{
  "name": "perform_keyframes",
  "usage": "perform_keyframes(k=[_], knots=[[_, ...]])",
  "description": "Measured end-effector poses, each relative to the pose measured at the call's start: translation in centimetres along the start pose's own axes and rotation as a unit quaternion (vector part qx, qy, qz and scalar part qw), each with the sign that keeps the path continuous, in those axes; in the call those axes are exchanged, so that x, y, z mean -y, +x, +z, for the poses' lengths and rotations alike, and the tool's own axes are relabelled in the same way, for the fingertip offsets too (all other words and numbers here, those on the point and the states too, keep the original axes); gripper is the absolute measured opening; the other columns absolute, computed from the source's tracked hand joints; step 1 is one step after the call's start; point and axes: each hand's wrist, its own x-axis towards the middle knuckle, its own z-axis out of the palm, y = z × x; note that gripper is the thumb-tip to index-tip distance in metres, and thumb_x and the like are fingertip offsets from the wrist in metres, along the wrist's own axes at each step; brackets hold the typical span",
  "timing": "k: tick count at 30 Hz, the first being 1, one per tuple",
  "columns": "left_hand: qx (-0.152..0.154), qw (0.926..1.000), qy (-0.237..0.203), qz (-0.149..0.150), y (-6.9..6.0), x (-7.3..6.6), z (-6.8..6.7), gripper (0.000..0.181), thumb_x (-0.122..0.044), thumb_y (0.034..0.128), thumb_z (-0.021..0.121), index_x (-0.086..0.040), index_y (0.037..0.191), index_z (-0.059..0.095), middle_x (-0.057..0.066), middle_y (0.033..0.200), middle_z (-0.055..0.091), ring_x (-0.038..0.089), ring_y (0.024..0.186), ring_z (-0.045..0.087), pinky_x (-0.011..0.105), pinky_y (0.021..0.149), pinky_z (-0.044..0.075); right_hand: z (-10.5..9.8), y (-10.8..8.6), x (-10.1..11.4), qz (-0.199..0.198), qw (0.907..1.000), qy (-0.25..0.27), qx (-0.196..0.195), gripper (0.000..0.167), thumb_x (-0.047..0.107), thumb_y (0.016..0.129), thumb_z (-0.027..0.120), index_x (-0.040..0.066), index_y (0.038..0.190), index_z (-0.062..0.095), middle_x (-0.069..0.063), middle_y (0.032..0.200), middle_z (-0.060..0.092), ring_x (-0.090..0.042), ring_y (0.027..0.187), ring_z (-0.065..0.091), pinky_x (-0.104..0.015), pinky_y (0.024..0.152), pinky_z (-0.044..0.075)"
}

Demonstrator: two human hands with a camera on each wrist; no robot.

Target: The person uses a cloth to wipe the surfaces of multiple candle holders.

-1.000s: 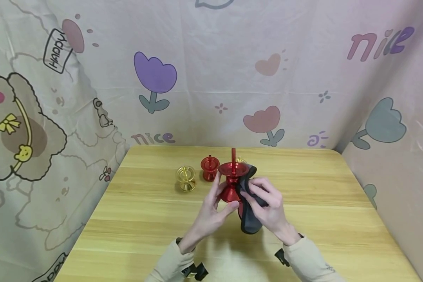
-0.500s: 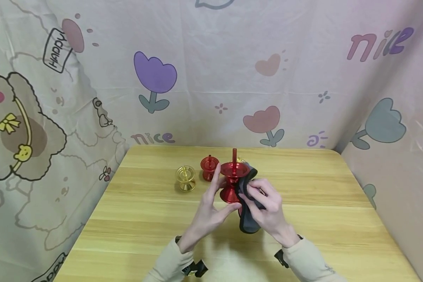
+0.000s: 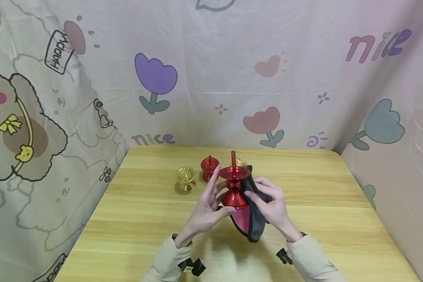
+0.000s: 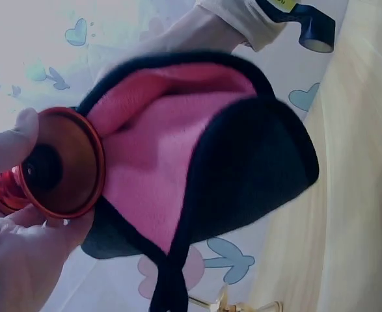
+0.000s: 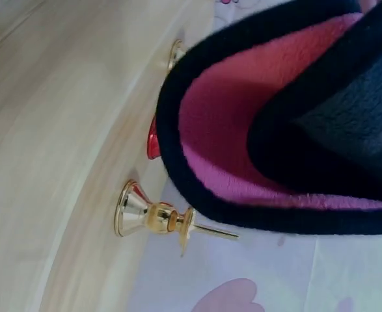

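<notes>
Red candlestick — upright in the left hand

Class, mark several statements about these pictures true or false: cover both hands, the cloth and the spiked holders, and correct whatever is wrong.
1. The left hand holds a shiny red flared holder with a spike. True.
2. Only the left hand holds something. False: the right hand grips a grey-and-pink cloth with black edging.
3. The held holder's spike points downward. False: it points up.
4. In the head view, a shiny gold spiked holder stands left of the smaller shiny red holder. True.
</notes>
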Motion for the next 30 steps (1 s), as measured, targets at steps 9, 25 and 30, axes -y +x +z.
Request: perform_keyframes(k=[9,25,30], knots=[[-0.002,0.9985,0.054,-0.009,0.0,-0.3,0.2,0.104,-0.002,0.0899,0.071,-0.022,0.164,0.001,0.023,0.163,0.026,0.009,0.141,0.044,0.034,0.115,0.044,0.2,0.1,0.2,-0.086,0.9950,-0.051,-0.002,0.015,0.004,0.090,0.074,-0.010,0.094,0.074,-0.018,0.093,0.067,-0.015,0.092,0.064,-0.016,0.084,0.055],[-0.034,0.9890,0.125,0.071,-0.2,0.0,0.1,0.098,0.010,0.0773,0.080,-0.004,0.157,0.023,0.029,0.145,0.048,0.012,0.120,0.060,0.036,0.096,0.060,-0.5,0.2,0.5,0.011,0.9994,-0.018,0.027,0.019,-0.010,0.085,0.072,-0.005,0.103,0.076,-0.010,0.102,0.071,-0.008,0.098,0.066,-0.014,0.084,0.056],[0.018,0.9950,0.036,0.092,0.2,0.4,-0.2,0.095,0.008,0.0862,0.071,0.000,0.160,0.011,0.042,0.145,0.037,0.008,0.129,0.051,0.035,0.107,0.052,-0.9,-0.1,0.9,0.115,0.9927,0.022,0.030,0.021,-0.007,0.089,0.069,0.002,0.107,0.077,-0.004,0.108,0.071,-0.007,0.095,0.067,-0.016,0.072,0.058]])
